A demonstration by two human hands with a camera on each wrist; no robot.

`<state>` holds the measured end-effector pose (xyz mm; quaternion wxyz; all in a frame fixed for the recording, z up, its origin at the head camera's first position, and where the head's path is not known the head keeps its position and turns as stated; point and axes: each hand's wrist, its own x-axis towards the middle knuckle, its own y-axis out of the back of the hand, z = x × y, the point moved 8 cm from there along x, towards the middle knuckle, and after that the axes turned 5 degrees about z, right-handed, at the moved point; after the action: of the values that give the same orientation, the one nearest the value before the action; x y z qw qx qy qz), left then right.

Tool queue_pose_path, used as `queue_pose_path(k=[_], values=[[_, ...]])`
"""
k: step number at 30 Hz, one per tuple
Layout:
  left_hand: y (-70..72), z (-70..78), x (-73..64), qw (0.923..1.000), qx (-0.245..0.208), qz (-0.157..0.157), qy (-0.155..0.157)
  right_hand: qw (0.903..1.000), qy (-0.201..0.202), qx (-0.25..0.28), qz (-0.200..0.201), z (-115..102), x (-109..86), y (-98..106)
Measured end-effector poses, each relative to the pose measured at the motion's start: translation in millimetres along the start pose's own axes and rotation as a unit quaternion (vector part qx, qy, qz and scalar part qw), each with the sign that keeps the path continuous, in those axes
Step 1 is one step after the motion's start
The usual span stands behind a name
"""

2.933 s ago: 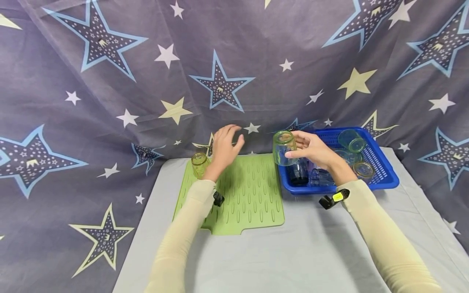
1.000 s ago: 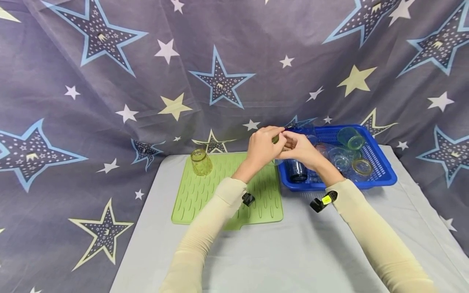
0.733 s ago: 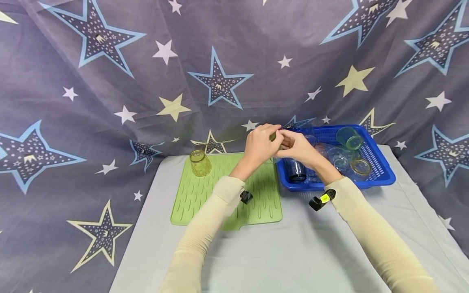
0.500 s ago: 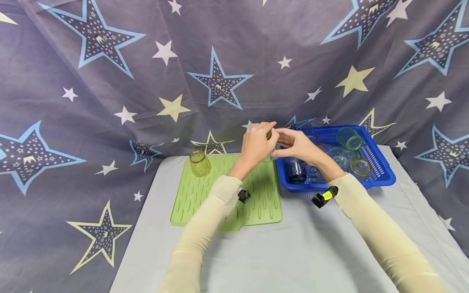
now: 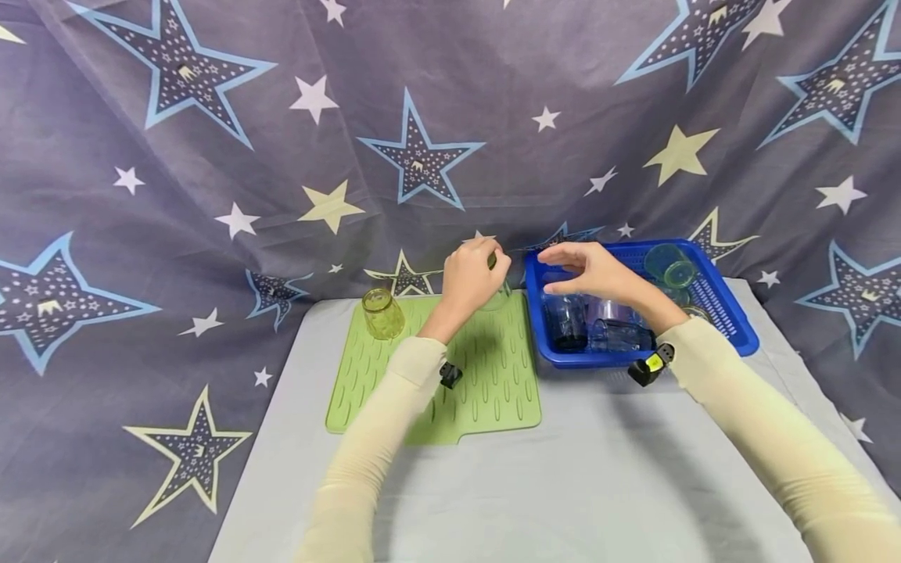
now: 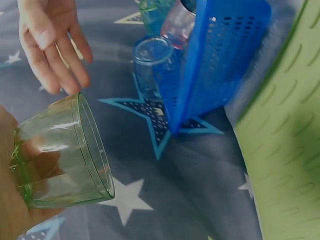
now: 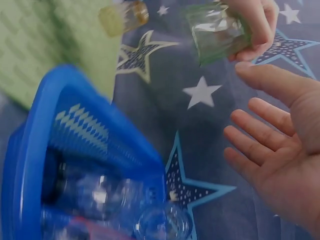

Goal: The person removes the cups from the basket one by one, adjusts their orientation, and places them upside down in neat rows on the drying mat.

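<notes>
My left hand (image 5: 468,277) grips a pale green drinking glass (image 6: 60,155) near its base, mouth facing down, above the back right of the green mat (image 5: 493,395). In the head view the fingers hide most of that glass. My right hand (image 5: 594,270) hovers over the blue basket (image 5: 591,360), fingers spread and holding nothing; the right wrist view shows its bare palm. A yellow glass (image 5: 383,317) stands upside down at the mat's back left.
Several glasses lie in the basket, among them a dark blue one (image 5: 565,322) and a green one (image 5: 669,264). The basket stands right of the mat on a table with a light cloth (image 5: 598,485). A star-patterned curtain (image 5: 281,172) hangs behind.
The green glass passed from my right hand to my left. My left hand has carried it leftward over the mat, while my right hand let go and drew back right over the basket.
</notes>
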<state>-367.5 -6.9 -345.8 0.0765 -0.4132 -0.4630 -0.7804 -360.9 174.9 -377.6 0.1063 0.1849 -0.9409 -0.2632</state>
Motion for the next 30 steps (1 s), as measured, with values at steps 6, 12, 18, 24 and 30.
queue_pose_path(k=[6, 12, 18, 24, 30], values=[[-3.4, -19.3, -7.2, 0.9999, 0.009, -0.001, 0.006, 0.9885, 0.016, -0.148, -0.027, 7.8, 3.1, -6.9], [-11.1, -39.2, -13.7, 0.9993, 0.03, -0.012, 0.018, 0.9626, 0.048, -0.258, -0.067, 16.6, -1.5, -24.3], [-19.0, -60.2, -21.5, 0.9974, 0.052, -0.03, 0.041, 0.9415, 0.066, -0.313, -0.105, 26.9, -4.6, -39.1], [-27.7, -81.2, -30.0, 0.9951, 0.059, -0.05, 0.062, 0.918, 0.072, -0.366, -0.135, 35.1, -2.4, -45.3], [-31.1, -101.3, -35.6, 0.9919, 0.064, -0.065, 0.088, 0.8957, 0.075, -0.407, -0.161, 44.4, -1.2, -50.2]])
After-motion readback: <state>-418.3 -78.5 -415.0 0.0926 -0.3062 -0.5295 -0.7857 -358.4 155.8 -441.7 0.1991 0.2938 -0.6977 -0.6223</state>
